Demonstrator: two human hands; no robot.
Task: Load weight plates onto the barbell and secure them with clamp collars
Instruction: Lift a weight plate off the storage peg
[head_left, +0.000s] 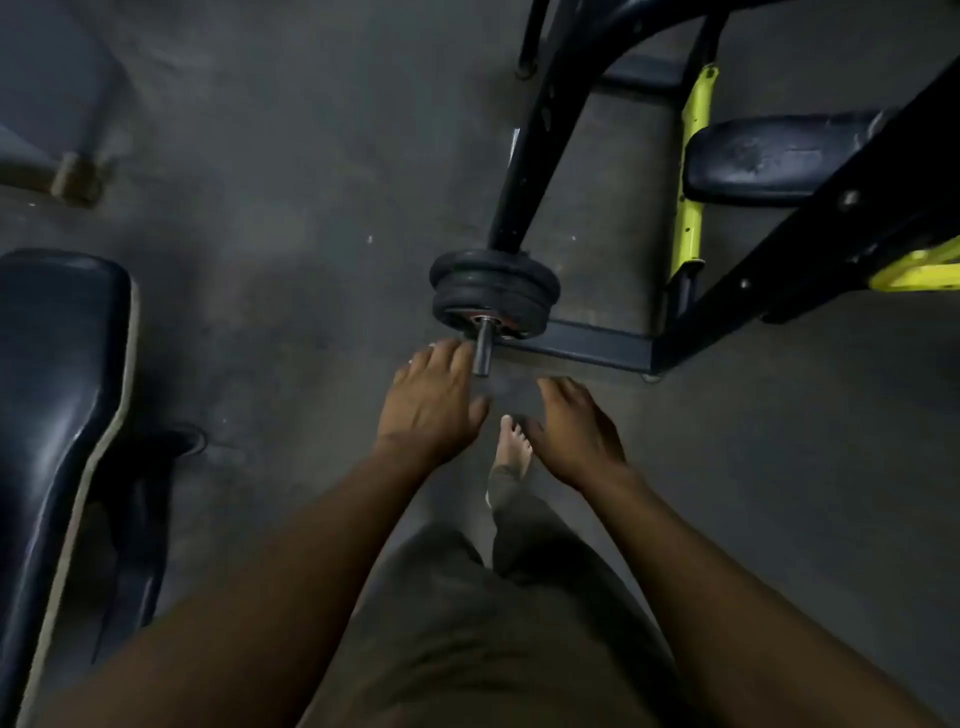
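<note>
**Both hands empty near the loaded bar end**

Centre of frame: I see the barbell (482, 349) sleeve end poking toward the camera, short bare stub of metal. Stacked on it are the weight plates (493, 293), dark, at least two or three pressed together; exact count unclear in the dim light. I can't make out any clamp collar on the stub.

My left hand (434, 402) sits just below and left of the sleeve tip, fingers straight and spread, palm down, holding nothing. Fingertips are right beside the stub; touching or not, can't tell. There's a ring on one finger. My right hand (574, 428) is lower right of the stub, apart from it, fingers loosely extended, also empty.

Between the two hands, a bare foot (514, 449) on the grey floor (291, 218), with olive trousers (483, 613) filling bottom centre.

Behind the plates, a black machine frame (524, 171) runs up to the top of the picture, with a yellow-green bar (691, 171) to its right and a dark padded seat (779, 156) at upper right. Left edge: a dark padded bench (57, 374), angled. Upper left is blurry, some bar-like object, unidentifiable.
</note>
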